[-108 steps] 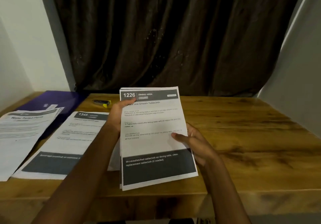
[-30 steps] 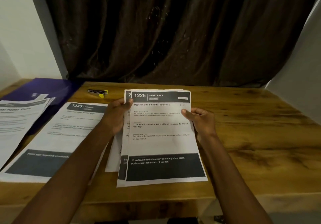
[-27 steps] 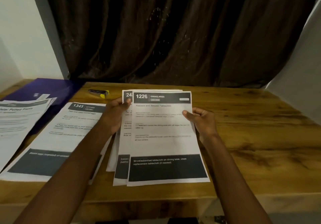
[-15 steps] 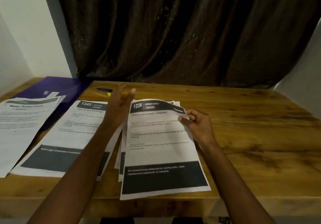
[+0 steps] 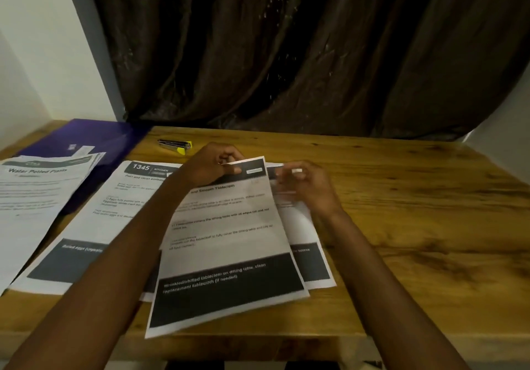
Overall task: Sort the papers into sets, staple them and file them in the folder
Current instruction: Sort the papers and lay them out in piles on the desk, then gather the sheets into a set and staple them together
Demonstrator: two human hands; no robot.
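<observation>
Pinching the tablecloth sheet (image 5: 226,243) at its top, the left hand (image 5: 210,166) holds it; the right hand (image 5: 308,186) curls on the sheets beneath (image 5: 304,232).

**Legible print on the sheets**

- Left-most sheet (image 5: 34,194): heading "Water Potted Plants"; the lines below it are too small to read.
- Middle sheet (image 5: 114,214): dark header "1345 | KITCHEN"; dark bottom band beginning "Boiled eggs (unpeele…", the rest covered by an arm.
- Top sheet (image 5: 226,240): partly covered title "…and Smooth Tablecloth"; dark bottom band "Wrinkled/shifted tablecloth on dining table, clean replacement tablecloth (if needed)".
- Sheet beneath it (image 5: 309,257): only "…source" shows on its dark band.
</observation>
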